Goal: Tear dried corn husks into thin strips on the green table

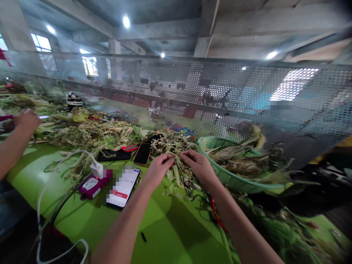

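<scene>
My left hand (162, 164) and my right hand (196, 163) face each other above the green table, fingertips pinched close together. Between them is a thin, pale green strip of corn husk (176, 157), with fingers closed on it from both sides. Its finer shape is partly hidden by the fingertips. Below and behind the hands lies a loose heap of dried husk pieces (165, 143). A dark phone (142, 153) rests just left of my left hand, and a green plastic basket (220, 167) filled with dry husks stands right beside my right hand.
A lit phone (123, 189) and a purple power strip (92, 185) with a white charger (96, 170) lie at left. A red-handled cutter (130, 148) is near the black phone. A perforated metal screen (176, 88) runs behind. Another person's hand (26, 120) is at far left.
</scene>
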Motion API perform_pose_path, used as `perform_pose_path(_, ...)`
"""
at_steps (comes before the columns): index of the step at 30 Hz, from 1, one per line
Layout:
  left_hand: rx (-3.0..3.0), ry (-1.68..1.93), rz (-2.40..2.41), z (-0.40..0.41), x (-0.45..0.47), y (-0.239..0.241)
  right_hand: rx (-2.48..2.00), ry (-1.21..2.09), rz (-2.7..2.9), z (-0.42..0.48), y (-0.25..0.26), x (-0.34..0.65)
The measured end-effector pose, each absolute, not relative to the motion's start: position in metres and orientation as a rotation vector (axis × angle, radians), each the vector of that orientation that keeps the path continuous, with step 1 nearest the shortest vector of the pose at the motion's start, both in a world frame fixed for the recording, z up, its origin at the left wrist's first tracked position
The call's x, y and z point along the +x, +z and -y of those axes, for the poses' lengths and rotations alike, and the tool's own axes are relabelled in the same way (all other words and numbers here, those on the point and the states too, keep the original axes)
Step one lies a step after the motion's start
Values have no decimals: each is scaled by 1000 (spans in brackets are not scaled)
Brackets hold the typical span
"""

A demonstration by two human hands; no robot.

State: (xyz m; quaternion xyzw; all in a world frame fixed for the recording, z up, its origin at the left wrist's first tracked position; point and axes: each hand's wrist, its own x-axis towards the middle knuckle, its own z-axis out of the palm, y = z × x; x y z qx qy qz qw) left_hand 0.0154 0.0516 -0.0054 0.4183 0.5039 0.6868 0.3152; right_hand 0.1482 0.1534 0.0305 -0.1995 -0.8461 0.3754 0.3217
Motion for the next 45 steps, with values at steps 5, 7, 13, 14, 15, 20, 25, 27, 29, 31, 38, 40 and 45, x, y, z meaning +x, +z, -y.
perform_pose_path(5, 1145, 1841, -1412, -54, 15, -6, -533, 1215, 2147, -150, 29, 143)
perform_pose_path(7, 1148, 1825, -1443, -53, 16, -5, -546, 1221, 2134, -149, 26, 141)
perform_pose_path(13, 1157, 1806, -1512, -52, 14, -6, -560, 1186, 2146, -153, 20, 140)
perform_pose_path(14, 1157, 1810, -1497, -52, 14, -7, -559, 1189, 2149, -154, 20, 139)
perform_pose_path(15, 1156, 1817, -1481, -53, 14, -9, -555, 1206, 2149, -154, 20, 139)
perform_pose_path(20, 1083, 1862, -1364, -56, 16, -12, -514, 1413, 2028, -151, 20, 137)
perform_pose_path(25, 916, 1898, -1254, -55, 21, -7, -512, 1488, 1930, -146, 21, 135)
perform_pose_path(27, 843, 1895, -1233, -54, 21, -6, -514, 1484, 1928, -146, 22, 136)
perform_pose_path(29, 802, 1863, -1225, -54, 21, -5, -528, 1459, 1962, -147, 23, 137)
perform_pose_path(31, 782, 1845, -1216, -53, 20, -4, -551, 1462, 1999, -149, 25, 139)
perform_pose_path(38, 781, 1827, -1158, -50, 21, 0, -568, 1533, 1925, -153, 27, 142)
perform_pose_path(40, 822, 1816, -1148, -50, 21, 0, -553, 1528, 1913, -152, 27, 142)
perform_pose_path(45, 858, 1826, -1133, -51, 21, -1, -488, 1543, 1892, -152, 26, 141)
